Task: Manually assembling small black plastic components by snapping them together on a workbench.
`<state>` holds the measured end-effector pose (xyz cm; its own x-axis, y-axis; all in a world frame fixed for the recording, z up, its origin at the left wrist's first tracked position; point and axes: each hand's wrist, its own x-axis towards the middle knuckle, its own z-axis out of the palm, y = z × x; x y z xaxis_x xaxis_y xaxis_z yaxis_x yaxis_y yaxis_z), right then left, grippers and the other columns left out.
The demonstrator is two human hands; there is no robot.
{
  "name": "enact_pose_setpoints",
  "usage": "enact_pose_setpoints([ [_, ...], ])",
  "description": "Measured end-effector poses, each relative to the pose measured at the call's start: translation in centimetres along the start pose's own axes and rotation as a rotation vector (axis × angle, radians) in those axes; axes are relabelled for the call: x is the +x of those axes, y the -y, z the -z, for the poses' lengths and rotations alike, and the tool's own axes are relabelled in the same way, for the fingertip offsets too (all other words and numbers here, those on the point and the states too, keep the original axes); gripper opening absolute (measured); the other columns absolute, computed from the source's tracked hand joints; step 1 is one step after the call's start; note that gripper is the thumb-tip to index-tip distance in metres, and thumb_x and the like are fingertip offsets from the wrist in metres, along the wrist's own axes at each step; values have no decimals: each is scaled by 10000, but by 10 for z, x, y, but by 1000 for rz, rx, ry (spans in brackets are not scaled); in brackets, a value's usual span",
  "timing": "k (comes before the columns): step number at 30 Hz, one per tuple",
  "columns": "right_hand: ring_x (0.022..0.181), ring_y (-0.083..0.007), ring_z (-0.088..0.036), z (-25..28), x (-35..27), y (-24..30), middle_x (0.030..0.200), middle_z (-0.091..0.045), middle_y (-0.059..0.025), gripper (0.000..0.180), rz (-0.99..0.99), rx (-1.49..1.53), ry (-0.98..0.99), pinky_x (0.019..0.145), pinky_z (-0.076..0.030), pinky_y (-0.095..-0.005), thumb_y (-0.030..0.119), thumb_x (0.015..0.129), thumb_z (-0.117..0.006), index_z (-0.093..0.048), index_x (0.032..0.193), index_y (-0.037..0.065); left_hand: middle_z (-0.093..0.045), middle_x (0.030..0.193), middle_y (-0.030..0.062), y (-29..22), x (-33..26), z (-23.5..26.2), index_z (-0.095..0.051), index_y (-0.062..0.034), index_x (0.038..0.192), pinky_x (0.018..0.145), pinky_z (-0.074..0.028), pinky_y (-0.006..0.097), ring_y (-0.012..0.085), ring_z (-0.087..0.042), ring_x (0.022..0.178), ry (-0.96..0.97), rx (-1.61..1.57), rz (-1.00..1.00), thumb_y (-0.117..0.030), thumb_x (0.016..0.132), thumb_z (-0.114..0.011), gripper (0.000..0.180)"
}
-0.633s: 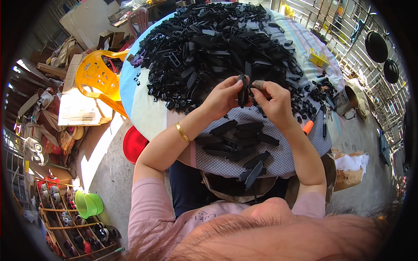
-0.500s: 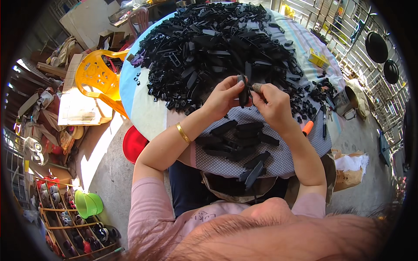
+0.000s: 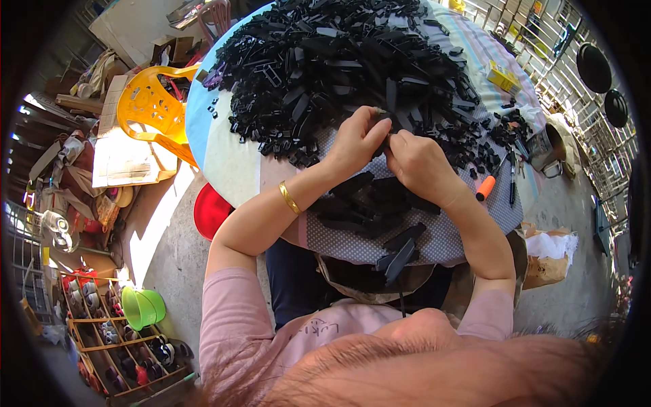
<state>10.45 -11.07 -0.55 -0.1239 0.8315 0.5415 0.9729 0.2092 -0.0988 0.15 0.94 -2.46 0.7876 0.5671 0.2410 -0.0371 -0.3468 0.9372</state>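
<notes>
Left of the round table [image 3: 224, 163], our landmark, we see a yellow plastic chair [image 3: 146, 112] near its rim, a red stool [image 3: 211, 210] tucked against its lower left edge, and a green bucket [image 3: 142, 306] well apart on the floor. Our left forearm rises from the lower edge across the table's near side, a gold bangle [image 3: 290, 198] on the wrist, and our left hand [image 3: 356, 139] sits bent at the near edge of the big heap of black plastic parts [image 3: 339, 61] that covers the table's far half. Its fingers are curled shut, pinching a small black plastic piece [image 3: 385, 132] between thumb and fingertips. Our right hand [image 3: 420, 163] meets it, touching it, knuckles up, fingers likewise curled closed on the same piece, though we cannot tell how much of the piece each hand takes. Just below both hands, on the table's near dotted cloth, lies a smaller pile of black strips [image 3: 369, 203], some hanging over the edge toward our lap. Right of the hands, an orange-handled tool [image 3: 485, 188] rests on the cloth, and a yellow box [image 3: 503, 78] lies near the far right rim.
</notes>
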Motion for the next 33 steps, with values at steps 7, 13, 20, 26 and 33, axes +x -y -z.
enact_pose_setpoints([
  [7,692,-358,-566,-8,5,5,796,-538,-175,173,-134,218,-92,590,-471,-400,81,753,-562,-498,881,-17,-592,700,103,6,6,-6,-498,26,1000,568,-451,275,153,-553,602,-315,-8,-233,-182,827,-592,286],
  [13,827,-349,-560,-2,7,4,911,-551,-174,286,-135,248,56,707,-470,-406,195,795,-562,-522,979,-19,-551,710,82,1,11,4,-488,20,1007,527,-434,279,139,-516,584,-276,-41,-201,-181,876,-535,245],
  [20,854,-357,-537,-11,-2,9,924,-552,-187,331,-91,19,146,768,-443,-396,204,820,-558,-513,1054,-26,-611,810,190,8,8,0,-491,33,1021,659,-478,329,263,-614,723,-310,125,-301,-187,856,-564,284],
  [26,1007,-315,-547,30,-28,-1,1100,-558,-169,469,-154,394,92,877,-420,-336,414,862,-502,-563,1094,11,-578,713,80,5,10,6,-492,47,990,558,-446,269,129,-539,612,-142,-54,-123,-212,829,-617,329],
  [33,1224,-367,-355,14,-78,51,1273,-450,-165,729,-182,253,229,1002,-268,-451,651,780,-417,-540,1185,58,-533,693,11,-11,6,15,-518,16,933,509,-389,223,64,-463,581,56,-113,-21,-257,839,-618,305],
])
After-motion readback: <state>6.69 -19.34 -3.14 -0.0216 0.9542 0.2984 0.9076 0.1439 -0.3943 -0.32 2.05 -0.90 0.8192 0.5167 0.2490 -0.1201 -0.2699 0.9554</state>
